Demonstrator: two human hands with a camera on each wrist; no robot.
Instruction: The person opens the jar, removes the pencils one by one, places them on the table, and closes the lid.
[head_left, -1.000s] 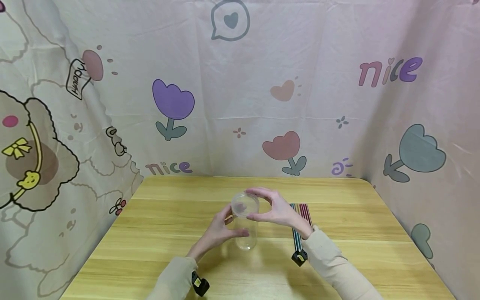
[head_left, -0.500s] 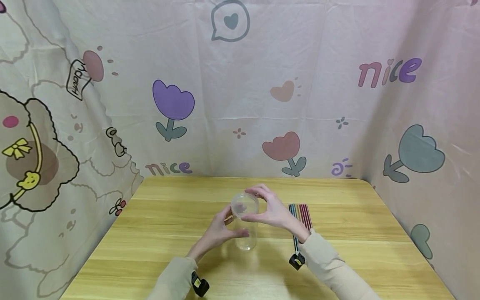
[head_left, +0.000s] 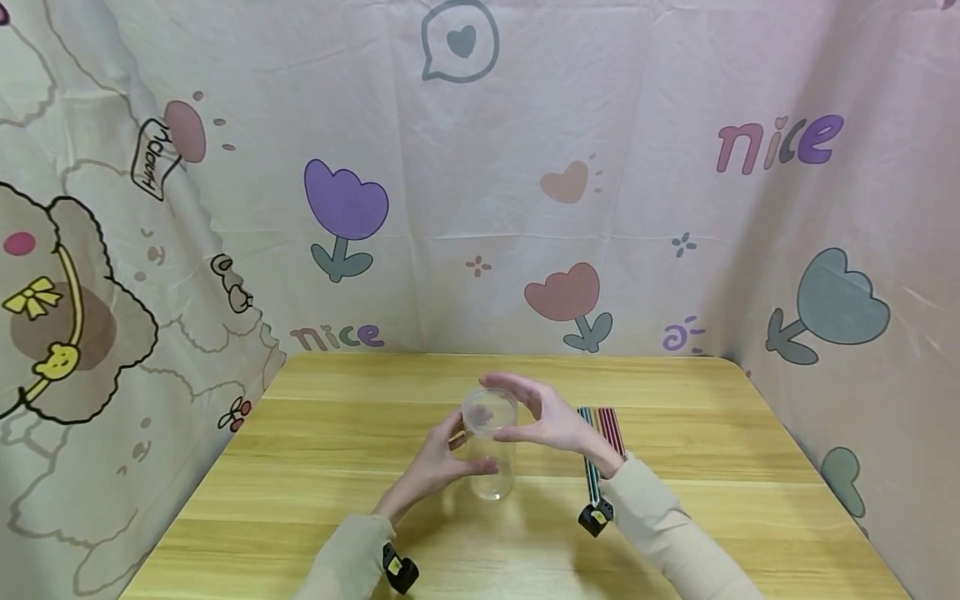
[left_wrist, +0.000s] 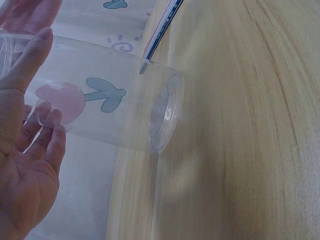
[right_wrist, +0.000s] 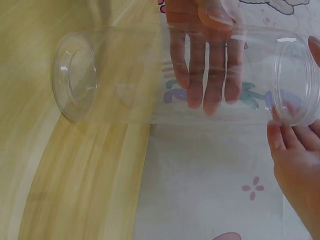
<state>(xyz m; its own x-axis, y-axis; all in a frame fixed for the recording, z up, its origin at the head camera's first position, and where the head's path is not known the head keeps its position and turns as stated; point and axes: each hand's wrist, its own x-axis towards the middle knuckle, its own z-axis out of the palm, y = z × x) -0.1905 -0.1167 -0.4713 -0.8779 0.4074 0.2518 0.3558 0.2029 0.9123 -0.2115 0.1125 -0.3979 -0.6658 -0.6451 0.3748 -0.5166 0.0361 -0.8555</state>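
Note:
A clear plastic cylindrical jar stands upright near the middle of the table, its base at or close to the wood. My left hand holds the jar's body, with the thumb across the near side. In the right wrist view, the left hand's fingers show through the clear wall. My right hand grips the round clear lid at the jar's top, fingers behind it and thumb in front. The lid's ringed rim also shows in the right wrist view. Nothing is visible inside the jar.
Several slim coloured pencils, blue and red ones among them, lie side by side to the right, partly under my right wrist. The wooden table ends at a printed cloth backdrop behind and at both sides.
My right hand has swung slightly at the lid, its wrist shifting towards me and then back. The left hand and the jar stay in place.

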